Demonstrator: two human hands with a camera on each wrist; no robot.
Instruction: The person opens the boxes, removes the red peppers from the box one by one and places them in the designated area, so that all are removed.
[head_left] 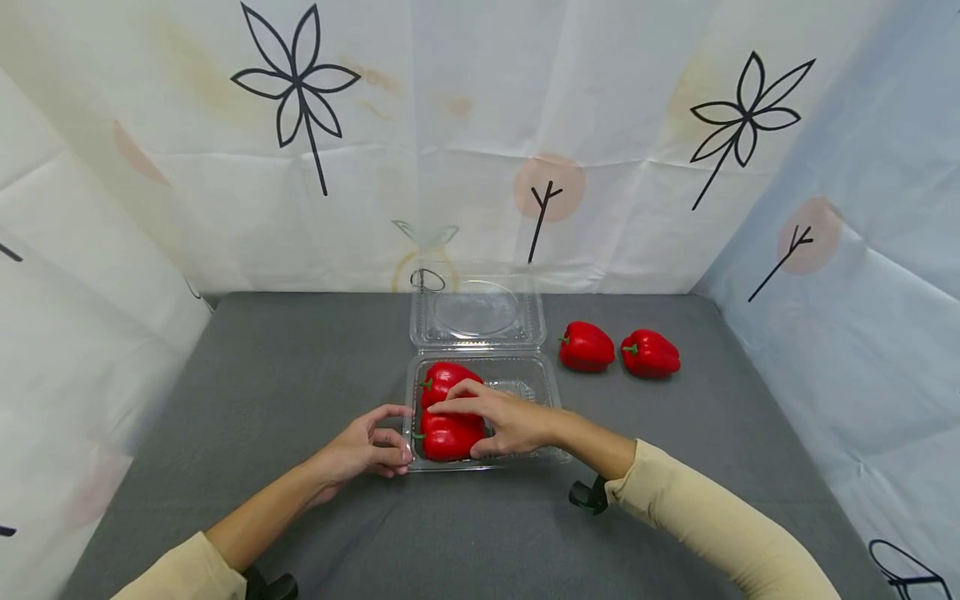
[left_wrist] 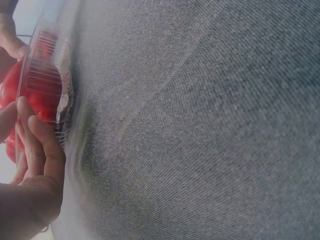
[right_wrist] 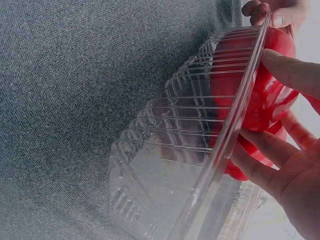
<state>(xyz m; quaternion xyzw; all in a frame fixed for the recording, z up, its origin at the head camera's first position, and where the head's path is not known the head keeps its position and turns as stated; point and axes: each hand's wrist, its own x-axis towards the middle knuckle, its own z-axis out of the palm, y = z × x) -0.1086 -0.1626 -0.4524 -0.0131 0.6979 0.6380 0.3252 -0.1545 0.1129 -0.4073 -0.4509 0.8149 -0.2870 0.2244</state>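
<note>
A clear plastic clamshell container (head_left: pixel 536 385) lies with its lid (head_left: pixel 477 310) folded back behind it. Two red bell peppers sit in its left half, a back pepper (head_left: pixel 442 375) and a front pepper (head_left: pixel 448 437), both stems to the left. My right hand (head_left: pixel 513 419) reaches in from the right and grips the front pepper, thumb on the near side and fingers over the far side. In the right wrist view, this pepper (right_wrist: pixel 265 97) bulges above the container's rim. At the container's left edge, my left hand (head_left: pixel 371 446) pinches the rim between thumb and fingers.
Behind the container to the right, two more red bell peppers lie on the grey cloth (head_left: pixel 315 358), a nearer-to-container pepper (head_left: pixel 587 347) and a farther one (head_left: pixel 651 354). A patterned white curtain (head_left: pixel 480 125) borders the table at the back and sides.
</note>
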